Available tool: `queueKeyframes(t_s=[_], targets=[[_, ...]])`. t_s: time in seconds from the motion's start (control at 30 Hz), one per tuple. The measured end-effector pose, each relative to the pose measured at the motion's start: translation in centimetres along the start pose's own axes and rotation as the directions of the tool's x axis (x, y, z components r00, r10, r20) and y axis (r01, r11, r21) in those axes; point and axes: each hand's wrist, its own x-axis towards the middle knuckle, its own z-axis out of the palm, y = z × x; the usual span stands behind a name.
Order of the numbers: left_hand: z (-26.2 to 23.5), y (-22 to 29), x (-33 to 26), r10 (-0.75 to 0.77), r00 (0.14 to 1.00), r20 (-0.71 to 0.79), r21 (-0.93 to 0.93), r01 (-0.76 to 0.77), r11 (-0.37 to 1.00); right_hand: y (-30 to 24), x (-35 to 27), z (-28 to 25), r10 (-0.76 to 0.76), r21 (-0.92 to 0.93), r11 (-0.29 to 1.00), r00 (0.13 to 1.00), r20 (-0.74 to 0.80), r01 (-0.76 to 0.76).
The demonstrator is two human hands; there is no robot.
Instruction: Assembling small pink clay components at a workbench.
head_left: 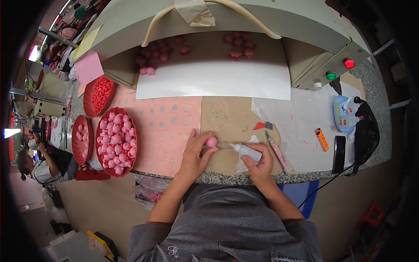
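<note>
My left hand is closed, with a small round pink figure piece between thumb and fingers. In my right hand lies a translucent white squeeze bottle, tilted so its thin nozzle points left at the pink piece. A small gap seems to separate nozzle tip and piece, though whether they touch is hard to tell. Under the bottle is a crumpled white tissue. Just right of my right hand, a slim pink pointed tool rests on the brown board.
At left stand a red bowl of pink figure pieces, another bowl and one with red bits. A grey box machine with pink figures inside spans the back. At right are an orange lighter, a phone and a blue tray.
</note>
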Motion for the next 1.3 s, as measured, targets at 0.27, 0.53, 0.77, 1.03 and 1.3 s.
queueKeyframes(t_s=[0.27, 0.53, 0.77, 1.03, 1.3], targets=[[0.47, -0.41, -0.22, -0.033, 0.999, -0.041, -0.063, 0.03, 0.998, -0.07, -0.06, 0.42, -0.13, -0.11, 0.985, 0.991, 0.041, 0.134], [0.53, 0.01, -0.37, -0.038, 0.998, -0.057, -0.047, 0.035, 0.998, -0.68, 0.12, 0.5, -0.174, -0.159, 0.969, 0.979, 0.102, 0.189], [0.6, 0.09, -0.34, -0.011, 0.997, -0.073, -0.036, 0.008, 0.999, -0.6, 0.12, 0.59, -0.197, -0.163, 0.964, 0.975, 0.101, 0.211], [0.58, 0.25, -0.28, -0.001, 0.997, -0.081, -0.037, -0.002, 0.999, -0.65, 0.21, 0.58, -0.212, -0.175, 0.958, 0.971, 0.107, 0.228], [0.65, -0.03, -0.44, 0.002, 0.998, -0.071, -0.039, -0.005, 0.999, -0.69, 0.24, 0.62, -0.211, -0.182, 0.957, 0.971, 0.109, 0.228]])
